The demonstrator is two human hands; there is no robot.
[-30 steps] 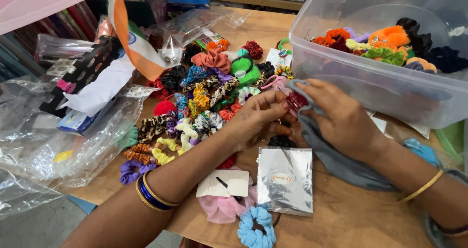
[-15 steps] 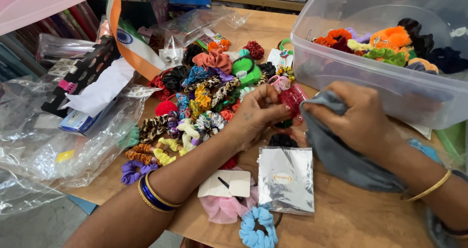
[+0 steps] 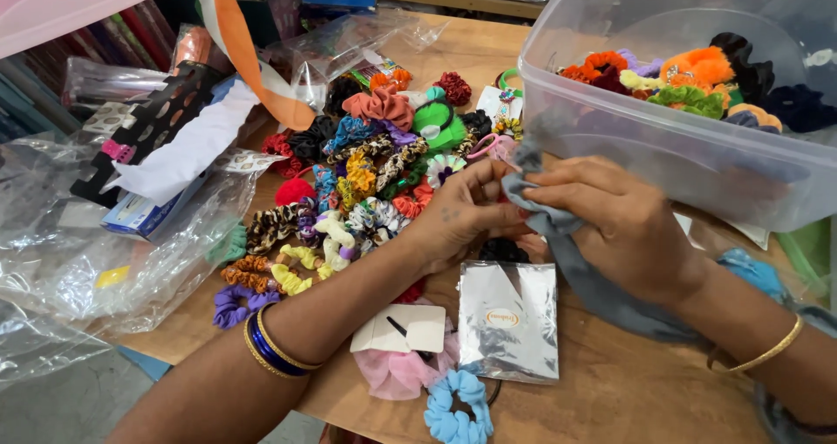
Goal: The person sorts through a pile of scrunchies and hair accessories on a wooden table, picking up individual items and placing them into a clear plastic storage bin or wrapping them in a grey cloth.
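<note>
Head view looks down on both hands meeting over a wooden table (image 3: 610, 392). Right hand (image 3: 623, 226) is closed around a grey cloth (image 3: 593, 283), its fingers folded over the upper edge of the fabric, which trails down under the wrist and off toward the lower right. Left hand (image 3: 462, 213) comes in from the lower left with fingers curled together, their tips touching that same edge of cloth just beside the right thumb; whether it also pinches something small there cannot be told. A gold bangle (image 3: 772, 352) sits on the right wrist, blue and gold bangles (image 3: 270, 352) on the left forearm.

Just below the hands lies a flat silver pouch (image 3: 510, 320), with a white card (image 3: 401, 329) on a pink scrunchie (image 3: 397, 372) beside it and a light blue scrunchie (image 3: 455, 409) nearer the table edge. Left of the hands spreads a heap of many-coloured scrunchies (image 3: 349, 182). Beyond the right hand stands a clear plastic tub (image 3: 663, 160) holding more scrunchies. Crumpled clear plastic bags (image 3: 78, 261) lie at the far left
</note>
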